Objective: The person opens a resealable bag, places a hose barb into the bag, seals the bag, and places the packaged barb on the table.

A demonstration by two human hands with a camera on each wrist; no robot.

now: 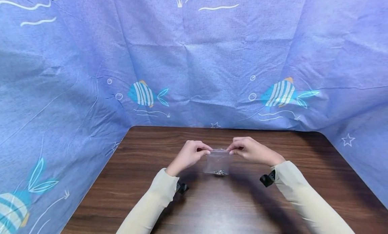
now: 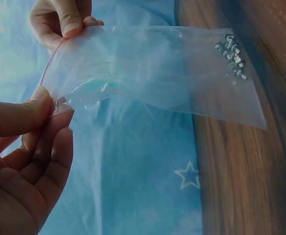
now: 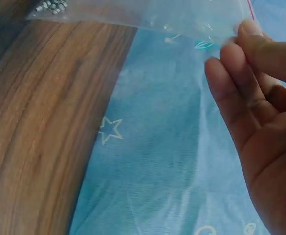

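Note:
A clear zip bag (image 1: 219, 161) with a red line along its top edge hangs between my two hands. Small shiny metal pieces (image 2: 232, 56) lie gathered at the bottom of the bag; they look like little screws or nuts. My left hand (image 1: 194, 154) pinches one top corner between thumb and fingers. At the opposite top corner my right hand (image 1: 249, 149) pinches the bag the same way, its other fingers loosely bent in the right wrist view. The top edge runs taut from one hand to the other.
Below the bag is a dark brown wooden table (image 1: 127, 193) with rounded far corners. A blue cloth (image 1: 194, 69) printed with fish and stars hangs behind the table and along both sides. Each wrist carries a small black camera (image 1: 267, 179).

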